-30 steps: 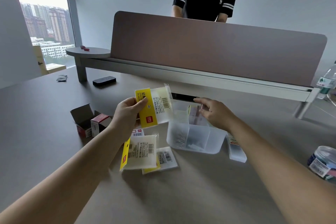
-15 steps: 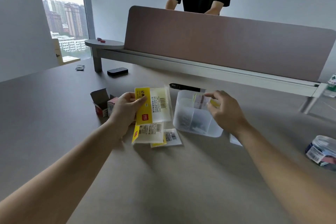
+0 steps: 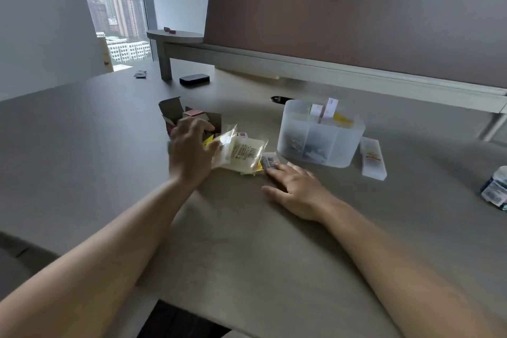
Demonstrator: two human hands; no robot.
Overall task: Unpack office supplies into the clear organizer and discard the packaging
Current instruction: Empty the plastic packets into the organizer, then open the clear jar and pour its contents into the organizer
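Frosted translucent plastic organizer (image 3: pixel 319 143), glossy clear plastic packets (image 3: pixel 241 152), matt smooth table (image 3: pixel 247 228), cardboard box (image 3: pixel 175 112)

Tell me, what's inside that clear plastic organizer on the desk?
The clear organizer has dividers. Two small white and pink packs and something yellow stick up at the back. The front compartments hold small pale items, too blurred by the frosted wall to name.
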